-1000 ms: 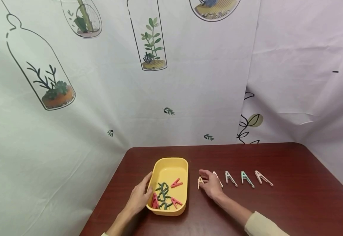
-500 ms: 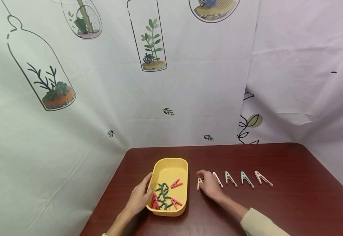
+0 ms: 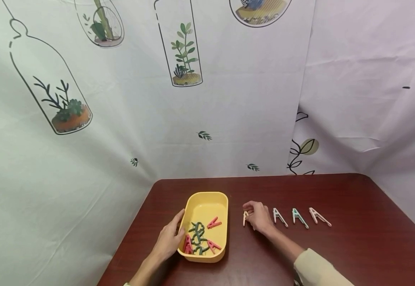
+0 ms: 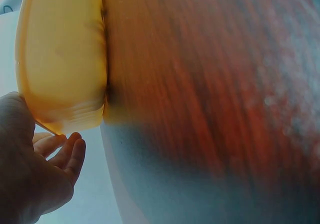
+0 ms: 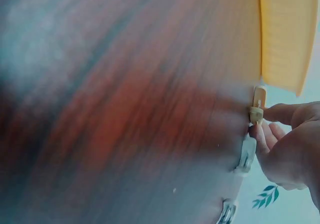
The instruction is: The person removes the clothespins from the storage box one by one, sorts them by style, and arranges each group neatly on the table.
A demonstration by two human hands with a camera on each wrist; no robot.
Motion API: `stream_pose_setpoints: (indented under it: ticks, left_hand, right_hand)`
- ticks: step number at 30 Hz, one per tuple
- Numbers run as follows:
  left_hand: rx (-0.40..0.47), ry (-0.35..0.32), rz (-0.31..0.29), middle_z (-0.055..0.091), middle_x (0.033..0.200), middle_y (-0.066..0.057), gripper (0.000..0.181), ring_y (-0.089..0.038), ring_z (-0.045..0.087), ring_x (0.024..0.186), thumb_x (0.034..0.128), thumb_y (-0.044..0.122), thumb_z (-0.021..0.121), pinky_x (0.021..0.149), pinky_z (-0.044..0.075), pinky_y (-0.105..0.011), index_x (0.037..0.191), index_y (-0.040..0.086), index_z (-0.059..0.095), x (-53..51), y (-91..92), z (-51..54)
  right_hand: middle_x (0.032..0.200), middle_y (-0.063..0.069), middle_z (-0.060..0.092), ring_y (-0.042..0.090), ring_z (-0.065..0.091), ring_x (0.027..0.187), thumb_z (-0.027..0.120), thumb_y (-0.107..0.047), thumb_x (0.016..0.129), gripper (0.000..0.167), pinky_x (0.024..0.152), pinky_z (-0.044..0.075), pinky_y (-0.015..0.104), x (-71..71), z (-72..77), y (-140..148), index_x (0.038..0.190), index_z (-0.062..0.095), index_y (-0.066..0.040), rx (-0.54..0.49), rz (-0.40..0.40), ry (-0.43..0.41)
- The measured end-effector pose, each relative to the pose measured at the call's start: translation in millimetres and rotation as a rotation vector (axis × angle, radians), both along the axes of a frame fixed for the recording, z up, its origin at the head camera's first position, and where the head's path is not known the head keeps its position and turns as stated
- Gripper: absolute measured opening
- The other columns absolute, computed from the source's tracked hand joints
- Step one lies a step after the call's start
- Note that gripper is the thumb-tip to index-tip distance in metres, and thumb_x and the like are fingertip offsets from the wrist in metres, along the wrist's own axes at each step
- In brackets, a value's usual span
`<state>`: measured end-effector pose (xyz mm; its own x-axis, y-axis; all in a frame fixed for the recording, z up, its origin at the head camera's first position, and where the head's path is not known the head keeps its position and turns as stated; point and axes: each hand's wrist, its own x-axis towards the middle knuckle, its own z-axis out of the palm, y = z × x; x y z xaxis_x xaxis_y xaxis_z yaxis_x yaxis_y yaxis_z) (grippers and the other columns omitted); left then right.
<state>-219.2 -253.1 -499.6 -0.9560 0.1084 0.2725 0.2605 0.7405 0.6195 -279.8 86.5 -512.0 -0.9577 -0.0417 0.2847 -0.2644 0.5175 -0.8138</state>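
My left hand (image 3: 168, 239) holds the left wall of a yellow plastic tray (image 3: 226, 222), thumb over its rim; in the left wrist view the fingers curl at the tray's outer corner. Red clothespins (image 3: 213, 223) and dark green clips (image 3: 198, 239) lie in the tray. To its right, my right hand (image 3: 259, 217) pinches a pale yellow clothespin (image 3: 245, 218) at the table top. The right wrist view has thumb and finger at that clothespin (image 5: 257, 109), with a white clothespin (image 5: 246, 154) beside it. In the head view the hand hides the white one.
Right of my right hand, a whitish clothespin (image 3: 280, 217), a mint green clothespin (image 3: 299, 218) and a pale pink clothespin (image 3: 319, 217) lie in a row on the dark red-brown table (image 3: 364, 246). A printed white cloth (image 3: 229, 119) hangs behind the table.
My right hand has shifted a little right and away from me, and the pale yellow clothespin has moved with it. The white clothespin beside it is now covered. The left hand and tray stay put.
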Motion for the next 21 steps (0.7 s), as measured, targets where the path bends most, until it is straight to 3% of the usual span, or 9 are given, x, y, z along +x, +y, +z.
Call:
stream_pose_setpoints:
  ticks: [9,14,21]
  left_hand:
    - [-0.008,-0.004,0.006,0.061,0.150,-0.012,0.061,-0.022,0.065,0.119,0.1014,0.003,0.063,0.094,0.054,-0.046,0.160,0.010,0.048,-1.0,-0.7,-0.2]
    - [-0.002,-0.006,0.001,0.061,0.149,-0.013,0.061,-0.024,0.066,0.120,0.1015,0.003,0.063,0.093,0.055,-0.045,0.160,0.010,0.048,-1.5,-1.4,-0.4]
    - [0.000,-0.005,-0.004,0.061,0.150,-0.013,0.060,-0.025,0.066,0.122,0.1018,0.002,0.063,0.095,0.055,-0.047,0.160,0.009,0.047,-1.8,-1.1,-0.6]
  right_hand:
    - [0.095,0.012,0.079,0.026,0.075,0.086,0.073,0.013,0.076,0.028,0.080,0.060,0.040,-5.6,1.5,11,0.103,0.078,0.005,-0.046,-0.026,-0.051]
    - [0.094,0.014,0.078,0.026,0.074,0.086,0.074,0.014,0.074,0.030,0.075,0.058,0.032,-7.2,3.1,15,0.103,0.077,0.006,-0.081,-0.040,-0.062]
    - [0.103,0.023,0.078,0.032,0.076,0.091,0.073,0.013,0.085,0.026,0.076,0.057,0.023,-6.4,17.2,35,0.111,0.075,0.011,-0.170,-0.086,-0.018]
